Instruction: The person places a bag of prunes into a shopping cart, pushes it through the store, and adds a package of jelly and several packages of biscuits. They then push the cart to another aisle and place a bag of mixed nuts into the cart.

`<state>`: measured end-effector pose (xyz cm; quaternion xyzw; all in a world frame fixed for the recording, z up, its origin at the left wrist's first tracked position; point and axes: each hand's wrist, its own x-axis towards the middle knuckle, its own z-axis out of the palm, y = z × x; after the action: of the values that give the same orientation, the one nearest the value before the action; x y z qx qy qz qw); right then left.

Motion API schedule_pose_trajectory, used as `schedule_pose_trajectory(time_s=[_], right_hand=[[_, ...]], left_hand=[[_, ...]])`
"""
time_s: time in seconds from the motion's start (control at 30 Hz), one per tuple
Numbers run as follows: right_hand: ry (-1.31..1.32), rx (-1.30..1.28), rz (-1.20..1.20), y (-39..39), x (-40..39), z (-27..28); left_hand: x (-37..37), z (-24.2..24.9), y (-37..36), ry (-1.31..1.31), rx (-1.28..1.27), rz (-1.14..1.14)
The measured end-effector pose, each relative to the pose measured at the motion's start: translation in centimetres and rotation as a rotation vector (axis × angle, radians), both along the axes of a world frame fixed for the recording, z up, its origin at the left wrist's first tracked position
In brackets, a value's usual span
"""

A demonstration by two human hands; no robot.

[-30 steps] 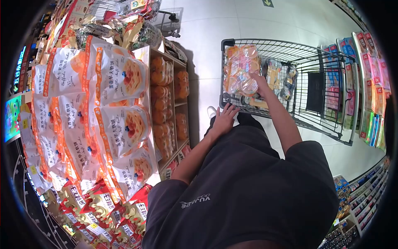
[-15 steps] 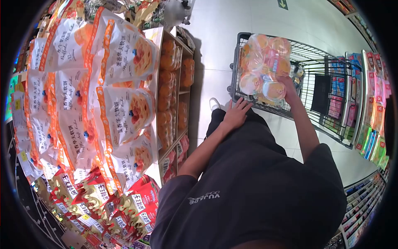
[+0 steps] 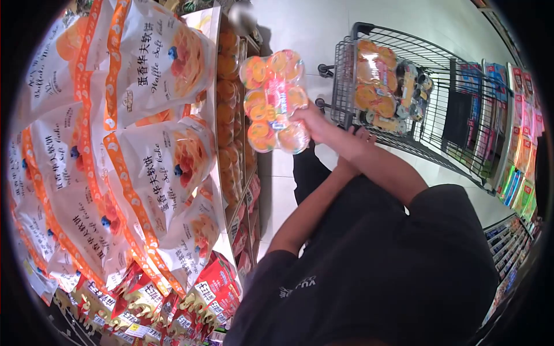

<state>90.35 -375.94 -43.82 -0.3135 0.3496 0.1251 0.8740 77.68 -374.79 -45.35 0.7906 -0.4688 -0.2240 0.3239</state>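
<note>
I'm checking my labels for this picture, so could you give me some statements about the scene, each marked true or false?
1. The right hand holds a clear-wrapped orange pack. True.
2. That pack is inside the cart. False: it is held outside it.
3. Another orange-coloured pack lies in the cart. True.
4. The left hand grips a white waffle bag. False: it is at the cart's near edge.
5. White waffle bags stand displayed on the person's left. True.

You can read "蛋香华夫软饼" and "Waffle Soft Cake" on the white bags [image 3: 158, 60], "麻辣王子" on the red packets [image 3: 218, 286], "VU" on your dark shirt [image 3: 381, 259]
</note>
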Motion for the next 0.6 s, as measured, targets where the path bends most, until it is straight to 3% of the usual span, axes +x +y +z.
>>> schedule_pose_trajectory(time_s=[0.07, 0.13, 0.17, 0.33, 0.53, 0.6], right_hand=[[0.032, 0.036, 0.040, 3.7, 0.5, -3.9], [0.050, 0.064, 0.080, 6.1, 2.0, -6.4], [0.058, 0.139, 0.067, 7.4, 2.2, -7.2], [-0.021, 0.352, 0.011, 12.7, 3.7, -10.0], [-0.010, 0.335, -0.012, 17.6, 6.7, -11.2], [0.025, 0.302, 0.111, 20.0, 7.4, -14.2]], left_hand=[[-1.1, -1.4, 0.1, -0.013, -0.049, 0.043], [-1.5, -2.7, 0.1, -0.295, -0.092, 0.086], [-1.3, -2.8, 0.1, -0.291, -0.091, 0.091], [-0.2, -1.1, -0.5, 0.038, 0.032, -0.037], [0.2, -1.0, -0.2, 0.151, -0.099, 0.039], [0.1, -1.2, -0.3, 0.062, -0.119, 0.076]])
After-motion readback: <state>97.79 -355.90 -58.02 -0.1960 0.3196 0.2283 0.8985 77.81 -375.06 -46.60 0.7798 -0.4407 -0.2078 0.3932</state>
